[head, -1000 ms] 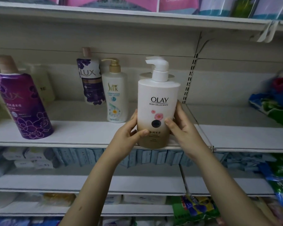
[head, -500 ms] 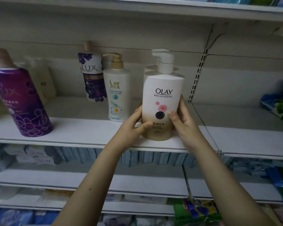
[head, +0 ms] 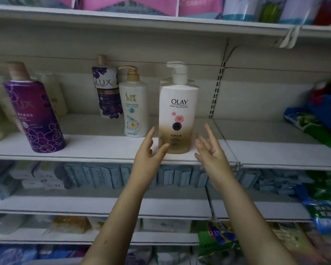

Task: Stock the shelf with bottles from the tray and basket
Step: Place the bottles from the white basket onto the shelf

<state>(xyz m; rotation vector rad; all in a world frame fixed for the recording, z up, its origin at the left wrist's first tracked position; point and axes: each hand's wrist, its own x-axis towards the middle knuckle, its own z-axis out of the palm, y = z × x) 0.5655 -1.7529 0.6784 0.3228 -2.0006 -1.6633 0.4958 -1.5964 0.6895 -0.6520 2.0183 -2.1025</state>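
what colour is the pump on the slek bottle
The pump is gold, atop the white Slek bottle; the only view, the head camera, shows it clearly.

Both arms raised, hands open

The left hand [head: 149,156] and right hand [head: 212,153] face each other, palms inward, a gap between them (forearms reach up from the lower edge). Fingers are straight and spread, gripping nothing; the right fingertips are blurred, so their exact bend is unclear.
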